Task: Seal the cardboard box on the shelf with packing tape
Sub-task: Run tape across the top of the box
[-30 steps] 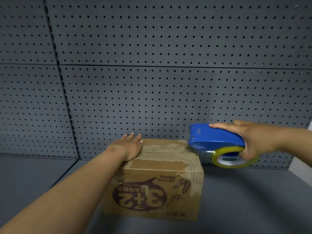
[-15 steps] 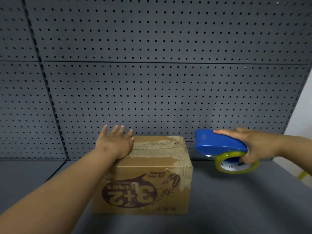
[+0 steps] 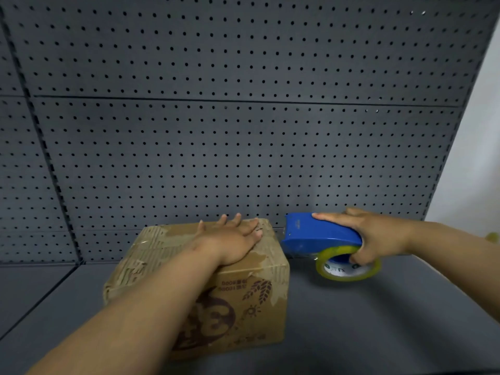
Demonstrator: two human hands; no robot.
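Note:
A worn brown cardboard box (image 3: 251, 296) with an upside-down dark print stands on the grey shelf (image 3: 378, 320), its flaps closed. My left hand (image 3: 230, 242) lies flat on the right part of the box top, fingers spread, pressing down. My right hand (image 3: 376, 235) grips a blue tape dispenser (image 3: 316, 235) with a yellowish roll of packing tape (image 3: 349, 263) under it. The dispenser's front end sits right beside the box's upper right edge; whether it touches the box is unclear.
A grey pegboard wall (image 3: 243, 131) rises just behind the box. The pegboard ends at the right against a white wall (image 3: 476, 158). A seam in the shelf (image 3: 40, 301) runs left of the box.
My left hand slid from the box top's left part to its right part. The dispenser moved left and came close to the box's right edge. The view shifted closer.

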